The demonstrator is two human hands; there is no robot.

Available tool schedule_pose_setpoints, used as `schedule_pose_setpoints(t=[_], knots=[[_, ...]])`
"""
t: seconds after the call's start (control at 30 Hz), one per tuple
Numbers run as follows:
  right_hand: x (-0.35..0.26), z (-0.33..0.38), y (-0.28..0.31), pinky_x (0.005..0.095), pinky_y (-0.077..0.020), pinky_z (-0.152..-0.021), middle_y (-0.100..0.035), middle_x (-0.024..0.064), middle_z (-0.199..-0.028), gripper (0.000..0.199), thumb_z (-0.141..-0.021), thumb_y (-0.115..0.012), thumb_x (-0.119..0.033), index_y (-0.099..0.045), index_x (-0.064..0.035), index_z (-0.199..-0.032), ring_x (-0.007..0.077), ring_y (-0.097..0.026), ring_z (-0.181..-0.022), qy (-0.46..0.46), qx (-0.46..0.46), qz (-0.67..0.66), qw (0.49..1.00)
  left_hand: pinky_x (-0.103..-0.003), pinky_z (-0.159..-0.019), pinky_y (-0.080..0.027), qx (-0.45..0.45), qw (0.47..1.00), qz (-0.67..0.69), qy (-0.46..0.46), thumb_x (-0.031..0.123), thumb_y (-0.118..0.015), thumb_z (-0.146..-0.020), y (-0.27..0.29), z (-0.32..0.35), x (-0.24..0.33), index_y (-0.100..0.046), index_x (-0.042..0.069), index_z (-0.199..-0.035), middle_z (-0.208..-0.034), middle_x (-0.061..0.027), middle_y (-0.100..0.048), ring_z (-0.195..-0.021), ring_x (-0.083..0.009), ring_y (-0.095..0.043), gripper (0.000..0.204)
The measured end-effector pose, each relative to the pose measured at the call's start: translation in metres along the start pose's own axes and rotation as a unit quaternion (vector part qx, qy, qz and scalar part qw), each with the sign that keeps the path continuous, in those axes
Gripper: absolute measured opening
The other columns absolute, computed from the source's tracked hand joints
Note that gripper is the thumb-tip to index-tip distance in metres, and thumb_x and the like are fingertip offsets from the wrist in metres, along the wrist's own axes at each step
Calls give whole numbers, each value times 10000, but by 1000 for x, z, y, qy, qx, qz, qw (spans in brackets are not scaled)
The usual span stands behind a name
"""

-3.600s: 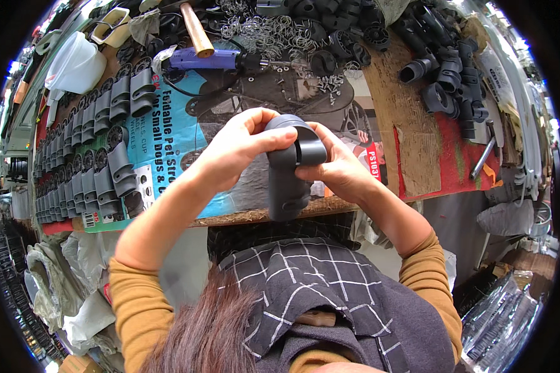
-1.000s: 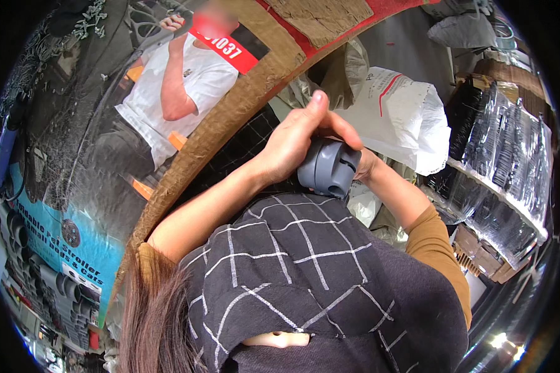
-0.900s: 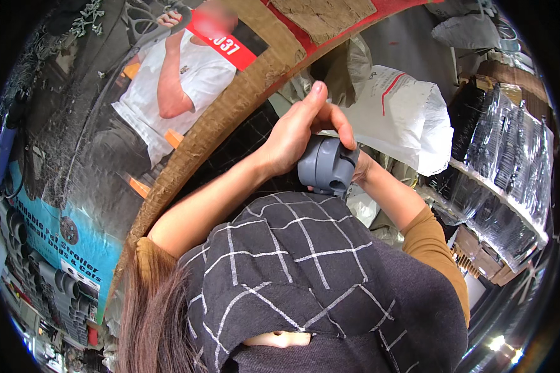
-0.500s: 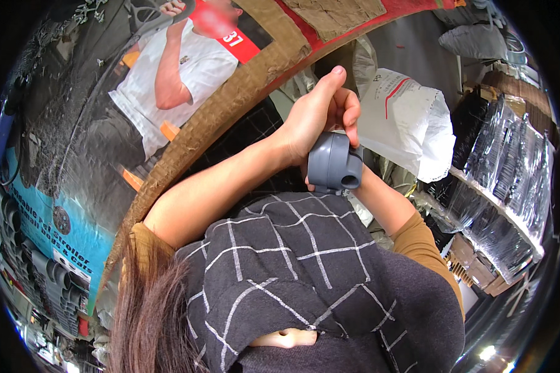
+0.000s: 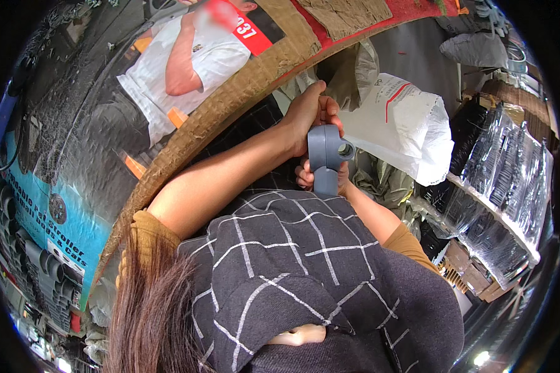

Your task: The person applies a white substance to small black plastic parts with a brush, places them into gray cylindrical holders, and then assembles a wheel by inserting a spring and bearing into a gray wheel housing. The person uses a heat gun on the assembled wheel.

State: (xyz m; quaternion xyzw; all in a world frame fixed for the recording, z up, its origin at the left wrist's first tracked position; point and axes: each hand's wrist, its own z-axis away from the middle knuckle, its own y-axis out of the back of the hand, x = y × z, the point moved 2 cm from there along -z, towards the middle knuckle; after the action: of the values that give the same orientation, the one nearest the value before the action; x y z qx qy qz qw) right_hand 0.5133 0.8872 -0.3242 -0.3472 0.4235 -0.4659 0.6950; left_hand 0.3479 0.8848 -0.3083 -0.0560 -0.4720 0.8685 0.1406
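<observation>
A dark grey plastic part (image 5: 320, 147) is held in front of my chest, just above the checked apron. It has a rounded upper body, a short tube with a round hole on its right side, and a narrower piece below. My left hand (image 5: 310, 115) lies along its upper left side, fingers curled at the top; part of that grip is hidden behind the part. From behind and below, my right hand (image 5: 306, 175) wraps round the lower piece, with its fingertips showing on the left.
A dirty brown table edge (image 5: 186, 149) curves past my left arm. Beyond it sits another person (image 5: 186, 68). White sacks (image 5: 410, 127) stand ahead right, beside film-wrapped stacks (image 5: 510, 186). Several grey parts (image 5: 28, 267) lie stacked at far left, near a blue carton (image 5: 50, 217).
The grey part has been turned, so its round hole sits higher and its narrower piece points down. My right fingers now show round the lower piece. The left hand has lowered slightly.
</observation>
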Motion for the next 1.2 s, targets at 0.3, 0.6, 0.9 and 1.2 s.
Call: schedule_pose_setpoints(t=[0.3,0.6,0.9,1.2], knots=[[-77,-13,-89,349,-514,-876,-658,146,-1013,661,-610,-866,-226,-574,3,-1157,234,-649,-934,-49,38,205,977,-336,-732,-505,-106,973,-107,-173,488,-265,-1010,-50,71,26,-500,51,-756,-690,-134,-601,-712,-239,-618,558],[-112,-79,-254,375,-515,-738,-665,128,-935,462,-543,-729,-12,-634,-33,-995,297,-646,-877,100,-66,846,520,-369,-889,-429,106,626,-527,-565,266,-891,-591,-14,232,41,-600,41,-1146,-1038,-93,-593,-982,-257,-548,666],[-74,-88,-277,367,-538,-818,-679,137,-1099,488,-521,-762,5,-637,-22,-991,283,-659,-955,156,-169,870,437,-372,-842,-445,106,517,-496,-690,228,-899,-554,10,261,24,-644,55,-1015,-920,-58,-629,-896,-254,-563,554],[-67,-50,-249,334,-496,-713,-653,150,-887,403,-646,-814,-173,-593,5,-932,267,-658,-821,-78,48,792,603,-331,-727,-474,68,770,-405,-488,338,-892,-598,18,224,-2,-660,5,-966,-874,-85,-612,-844,-210,-578,548]])
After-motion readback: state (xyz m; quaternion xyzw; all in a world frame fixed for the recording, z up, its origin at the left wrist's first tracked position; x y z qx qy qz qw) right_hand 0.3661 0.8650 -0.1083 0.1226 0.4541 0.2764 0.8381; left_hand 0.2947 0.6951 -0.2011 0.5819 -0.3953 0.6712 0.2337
